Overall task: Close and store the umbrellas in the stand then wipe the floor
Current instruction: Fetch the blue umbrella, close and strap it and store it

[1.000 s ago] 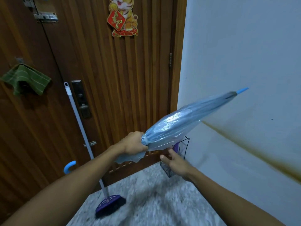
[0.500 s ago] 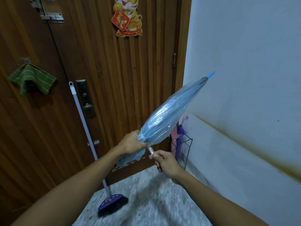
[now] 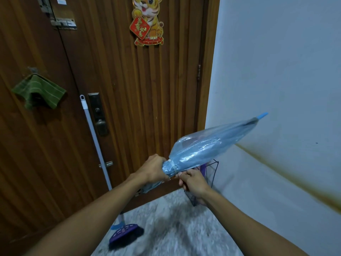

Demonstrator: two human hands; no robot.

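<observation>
I see umbrella [image 3: 208, 146] tip dropped lower, pointing right at wall [image 3: 276, 71]. Right hand [image 3: 193, 182] moved up to gathered canopy end, pinching it. Left hand [image 3: 153, 170] grip wraps canopy. Stand [image 3: 212, 174] just behind hands.

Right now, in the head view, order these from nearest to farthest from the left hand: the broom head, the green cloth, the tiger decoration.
From the left hand:
1. Broom head, on the floor below the hand.
2. Green cloth, hanging on the door, upper left.
3. Tiger decoration, high on the door, above.
</observation>
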